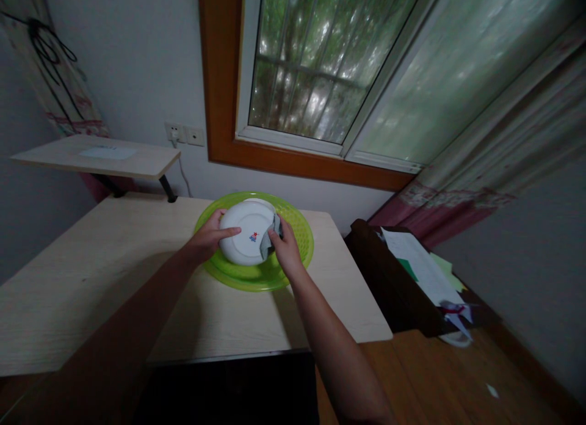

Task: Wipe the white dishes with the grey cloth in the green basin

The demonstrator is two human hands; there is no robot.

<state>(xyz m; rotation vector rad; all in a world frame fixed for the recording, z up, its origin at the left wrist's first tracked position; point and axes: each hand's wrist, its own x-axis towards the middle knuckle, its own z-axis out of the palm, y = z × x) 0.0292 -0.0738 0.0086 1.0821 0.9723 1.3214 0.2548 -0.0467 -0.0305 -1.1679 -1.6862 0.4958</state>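
A white plate [240, 220], its underside with a small red and blue mark facing me, is held above a green plastic basket [302, 242]. My left hand [210, 234] grips the plate's left edge, thumb lying on the underside. At the right edge, my right hand [286, 245] pinches a grey cloth [266, 245] folded over the rim, pressing it to the plate. Behind the plate the rim of another white dish [260, 201] shows in the basket; the rest of it is hidden.
The basket rests on a light wooden table [247, 327]. A raised shelf [151, 159] stands at the table's back left. On the right, a dark brown box [384, 278] holds papers [421, 266]. A window [320, 65] lies behind the table.
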